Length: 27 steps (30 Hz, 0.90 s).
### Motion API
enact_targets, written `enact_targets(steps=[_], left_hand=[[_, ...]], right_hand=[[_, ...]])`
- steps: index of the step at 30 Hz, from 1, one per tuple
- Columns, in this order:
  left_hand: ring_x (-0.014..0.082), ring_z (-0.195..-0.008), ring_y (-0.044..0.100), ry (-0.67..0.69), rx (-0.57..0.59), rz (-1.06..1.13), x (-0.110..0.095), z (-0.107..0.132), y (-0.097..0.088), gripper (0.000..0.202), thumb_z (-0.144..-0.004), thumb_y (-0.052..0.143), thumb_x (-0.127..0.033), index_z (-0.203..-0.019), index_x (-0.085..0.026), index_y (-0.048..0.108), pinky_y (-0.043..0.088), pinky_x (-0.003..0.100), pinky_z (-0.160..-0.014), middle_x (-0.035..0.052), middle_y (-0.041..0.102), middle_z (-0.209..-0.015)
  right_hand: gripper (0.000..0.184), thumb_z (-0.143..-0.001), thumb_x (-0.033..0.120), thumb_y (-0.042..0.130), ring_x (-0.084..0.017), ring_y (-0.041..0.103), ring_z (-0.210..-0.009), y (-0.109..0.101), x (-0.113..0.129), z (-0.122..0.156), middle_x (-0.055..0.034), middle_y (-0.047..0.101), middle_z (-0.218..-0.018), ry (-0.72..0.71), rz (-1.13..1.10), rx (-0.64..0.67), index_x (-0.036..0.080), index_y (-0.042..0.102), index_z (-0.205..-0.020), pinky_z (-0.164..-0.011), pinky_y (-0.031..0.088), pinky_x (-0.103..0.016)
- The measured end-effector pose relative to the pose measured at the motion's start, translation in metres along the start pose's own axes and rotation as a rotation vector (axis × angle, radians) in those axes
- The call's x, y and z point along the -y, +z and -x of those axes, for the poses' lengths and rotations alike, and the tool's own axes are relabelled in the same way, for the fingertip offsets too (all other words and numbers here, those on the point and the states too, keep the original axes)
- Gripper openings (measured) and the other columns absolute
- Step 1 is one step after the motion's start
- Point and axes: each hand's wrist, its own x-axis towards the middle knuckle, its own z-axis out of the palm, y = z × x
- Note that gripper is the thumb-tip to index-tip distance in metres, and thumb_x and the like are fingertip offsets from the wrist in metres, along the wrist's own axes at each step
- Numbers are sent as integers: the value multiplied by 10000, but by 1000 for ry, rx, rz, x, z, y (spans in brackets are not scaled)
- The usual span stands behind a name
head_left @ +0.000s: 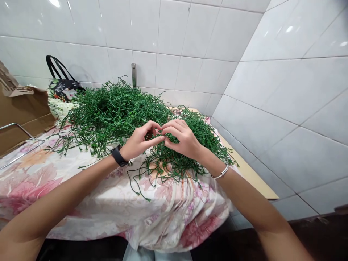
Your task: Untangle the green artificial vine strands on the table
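My left hand (pixel 143 139), a black watch (pixel 119 156) on its wrist, is raised over the front of a heap of thin green artificial stems (pixel 116 108). Its thumb and fingers curve inward in a pinch. Facing it, my right hand (pixel 183 139) is also pinched, with a silvery bangle (pixel 221 172) on that wrist. The fingertips of both hands meet or nearly meet. Whatever is between them is too small and hidden to make out against the green. A second heap of the same stems (pixel 201 134) spreads behind and under my right hand.
A floral cloth (pixel 100 192) covers the table, whose bare wooden edge (pixel 252 177) shows at right. Leftward are a cardboard box (pixel 24 116), a bent metal wire frame (pixel 21 156), white flowers (pixel 61 108) and a black floral bag (pixel 65 88). White tiled walls (pixel 174 36) stand behind and right.
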Motion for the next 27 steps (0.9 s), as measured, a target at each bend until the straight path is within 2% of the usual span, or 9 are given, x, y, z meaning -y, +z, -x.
enact_targets(steps=[5, 8, 11, 14, 18, 20, 23, 25, 27], left_hand=[[113, -705, 500, 97, 65, -252, -3, 1, 2, 199, -833, 468, -326, -881, -161, 568, 374, 246, -659, 19, 580, -775], [118, -661, 473, 186, 62, -409, -2, -1, 1, 207, -845, 448, -304, -862, -142, 577, 358, 248, -631, 21, 553, -708], [114, -635, 453, 277, 107, -425, -3, -3, 0, 203, -853, 430, -274, -834, -130, 571, 355, 243, -614, 26, 545, -696], [108, -628, 440, 304, 165, -380, -7, -4, 1, 168, -851, 418, -233, -835, -128, 549, 358, 232, -609, 22, 538, -695], [101, -593, 400, 303, 176, -400, -9, -2, 0, 179, -846, 401, -207, -721, -142, 510, 340, 224, -581, 2, 481, -633], [103, -585, 392, 283, 117, -462, -5, 0, -2, 200, -842, 411, -212, -671, -149, 494, 330, 231, -578, -1, 470, -615], [104, -595, 421, 187, 2, -465, 3, 0, -7, 194, -840, 432, -245, -692, -150, 512, 337, 238, -587, 4, 502, -640], [108, -625, 456, 123, -33, -413, 8, 0, -10, 201, -846, 432, -280, -728, -151, 532, 353, 241, -606, 14, 535, -684], [116, -654, 480, 89, -24, -386, 11, 0, -10, 214, -849, 427, -307, -759, -154, 546, 366, 252, -633, 21, 556, -715]], right_hand=[[138, -817, 169, 398, -136, 482, -699, -2, 5, -1, -27, 573, -689, -73, 204, 78, 163, 530, -780, -740, 404, -295], [173, -826, 171, 373, -125, 465, -651, -7, 6, -3, -19, 546, -644, -88, 283, 152, 146, 527, -749, -712, 394, -280], [185, -830, 184, 364, -114, 433, -620, -13, 8, -5, -12, 514, -630, -107, 302, 229, 147, 503, -714, -671, 379, -263], [191, -831, 197, 360, -108, 396, -602, -17, 12, -7, -7, 481, -629, -140, 289, 267, 158, 475, -684, -647, 364, -255], [201, -815, 188, 363, -116, 366, -587, -23, 6, -7, -4, 439, -594, -171, 320, 199, 176, 437, -629, -634, 348, -270], [193, -801, 172, 366, -121, 370, -581, -30, -8, -4, -4, 425, -576, -77, 340, 82, 181, 423, -617, -620, 341, -279], [149, -813, 189, 378, -114, 420, -586, -44, -37, 3, -7, 461, -613, 246, 223, -108, 174, 440, -678, -590, 352, -266], [154, -832, 248, 403, -116, 470, -628, -49, -52, 7, -13, 507, -663, 364, 152, -84, 169, 467, -716, -617, 369, -268], [194, -842, 305, 416, -136, 511, -710, -47, -60, 11, -29, 551, -741, 395, 180, 25, 166, 503, -739, -684, 373, -297]])
